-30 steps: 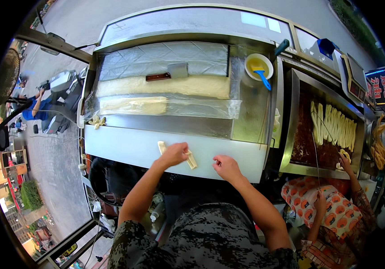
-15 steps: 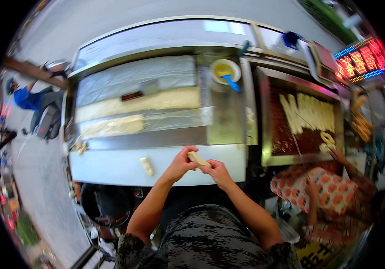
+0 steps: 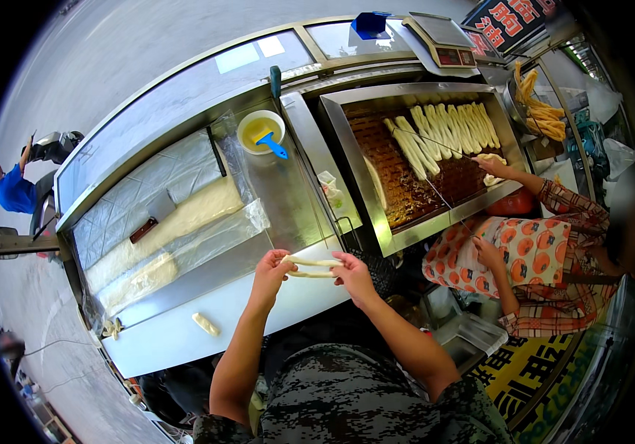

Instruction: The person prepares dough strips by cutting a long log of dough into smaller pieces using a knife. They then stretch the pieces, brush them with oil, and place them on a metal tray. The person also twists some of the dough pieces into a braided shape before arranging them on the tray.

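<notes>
A strip of raw dough is stretched between my two hands, parted lengthwise into two strands with a slim gap. My left hand pinches one end and my right hand pinches the other. Both are above the right end of a white board. Another short dough piece lies on that board to the left. Beyond the board, long flat dough sheets rest partly under clear plastic, with a cleaver lying across them.
To the right is a frying vat of dark oil, with a row of pale dough sticks. A co-worker's hands work there with long sticks. A bowl holds yellow liquid and a blue brush. Fried sticks stand at far right.
The view has swung right toward the vat. The dough between my hands has gone from a short, thick piece to a longer strip, and my hands have moved apart.
</notes>
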A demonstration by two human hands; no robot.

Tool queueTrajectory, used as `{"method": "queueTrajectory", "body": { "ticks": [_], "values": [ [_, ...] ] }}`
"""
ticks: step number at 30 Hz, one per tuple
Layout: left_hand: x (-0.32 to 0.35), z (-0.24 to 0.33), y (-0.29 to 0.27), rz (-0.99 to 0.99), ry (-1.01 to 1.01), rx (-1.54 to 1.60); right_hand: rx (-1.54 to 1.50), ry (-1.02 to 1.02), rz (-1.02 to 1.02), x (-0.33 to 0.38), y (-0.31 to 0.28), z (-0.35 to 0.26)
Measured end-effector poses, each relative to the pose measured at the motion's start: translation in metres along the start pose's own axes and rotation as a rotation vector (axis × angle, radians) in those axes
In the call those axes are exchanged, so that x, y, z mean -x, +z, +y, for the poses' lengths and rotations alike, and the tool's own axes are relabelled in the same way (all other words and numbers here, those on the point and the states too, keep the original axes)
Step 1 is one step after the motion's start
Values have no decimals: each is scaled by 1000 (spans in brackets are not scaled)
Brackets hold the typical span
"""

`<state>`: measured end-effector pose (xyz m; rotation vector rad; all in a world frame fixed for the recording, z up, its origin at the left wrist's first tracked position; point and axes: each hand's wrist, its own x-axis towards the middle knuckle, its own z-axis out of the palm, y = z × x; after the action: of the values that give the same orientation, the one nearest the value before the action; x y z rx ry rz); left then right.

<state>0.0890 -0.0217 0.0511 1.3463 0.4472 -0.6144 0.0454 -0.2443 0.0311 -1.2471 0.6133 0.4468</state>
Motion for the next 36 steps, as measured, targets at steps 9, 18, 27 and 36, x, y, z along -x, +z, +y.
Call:
{"method": "queueTrajectory", "body": {
  "ticks": [9,18,27,36],
  "values": [
    [23,43,79,-263,600,-657,-586,-24,-33,-4,13,-8],
    [-2,-3,64,89,161,-82,278,-189,5,-11,1,-16],
    [1,-6,48,107,-60,129,83,-245,313,-31,-22,1],
    [-9,13,-46,321,250,721,-51,-154,755,5,-155,50]
  ]
}}
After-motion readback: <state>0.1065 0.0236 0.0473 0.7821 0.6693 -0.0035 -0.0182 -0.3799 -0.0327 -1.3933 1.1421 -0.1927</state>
